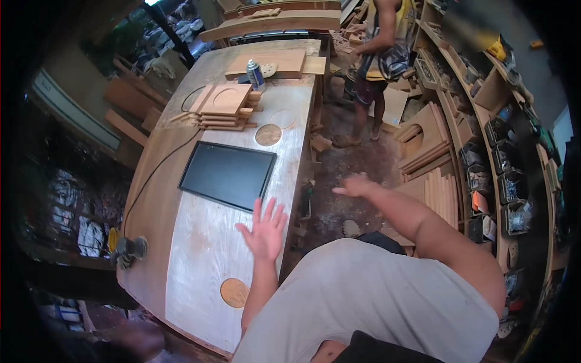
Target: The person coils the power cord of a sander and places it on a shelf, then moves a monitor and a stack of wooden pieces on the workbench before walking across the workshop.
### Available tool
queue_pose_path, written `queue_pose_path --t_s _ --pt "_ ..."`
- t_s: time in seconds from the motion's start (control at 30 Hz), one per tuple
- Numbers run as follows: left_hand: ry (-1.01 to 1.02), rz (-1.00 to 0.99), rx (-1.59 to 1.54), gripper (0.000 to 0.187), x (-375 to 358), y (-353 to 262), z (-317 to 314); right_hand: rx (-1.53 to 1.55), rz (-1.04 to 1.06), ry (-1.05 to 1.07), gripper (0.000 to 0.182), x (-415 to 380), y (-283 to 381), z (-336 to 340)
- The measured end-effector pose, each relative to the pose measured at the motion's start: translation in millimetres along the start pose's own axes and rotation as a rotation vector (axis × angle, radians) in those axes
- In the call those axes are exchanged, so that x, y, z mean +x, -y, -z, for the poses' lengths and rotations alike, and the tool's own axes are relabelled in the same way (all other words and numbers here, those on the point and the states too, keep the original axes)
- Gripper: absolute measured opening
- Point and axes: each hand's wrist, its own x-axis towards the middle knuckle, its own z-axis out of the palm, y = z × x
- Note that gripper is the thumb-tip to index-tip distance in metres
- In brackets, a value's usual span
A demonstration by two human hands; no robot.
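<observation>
My left hand (266, 233) is raised over the workbench's near edge, palm up, with its fingers spread and nothing in them. Just beyond its fingertips lies a black rectangular tray (229, 175) with a thin raised rim, flat on the pale board (203, 242). A round wooden disc or inset (234, 293) shows nearer to my body, and another round one (268, 135) is past the tray. Out over the floor to the right, my right hand (356, 186) hangs in the air, thumb stretched out, holding nothing visible.
Stacked square wooden pieces (225, 103), a spray can (255, 75) and a thick plank (272, 63) occupy the bench's far part. A corded power tool (130, 249) sits at its left edge. Another person (387, 48) stands ahead. Shelves with bins (511, 187) line the right.
</observation>
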Motion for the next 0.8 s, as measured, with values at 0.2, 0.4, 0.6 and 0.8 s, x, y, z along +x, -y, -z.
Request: queue_pose_path --t_s 0.2,0.4,0.6,0.8 --pt "-0.478 -0.15 0.476 0.07 -50.5 -4.8 30.6 0.199 -0.193 0.35 0.058 4.8 -239.9 -179.6" --pt "-0.743 -0.012 0.978 0.043 -26.2 66.7 26.1 0.171 0.029 0.374 0.059 8.0 -308.2 -263.1" --pt "-0.556 0.227 1.216 0.034 27.5 125.2 -11.8 0.345 0.039 0.328 0.063 56.9 -270.3 -164.1" --pt "-0.476 0.326 1.673 0.04 16.5 141.2 -36.3 0.569 0.139 0.086 0.057 122.8 -250.6 -116.8"
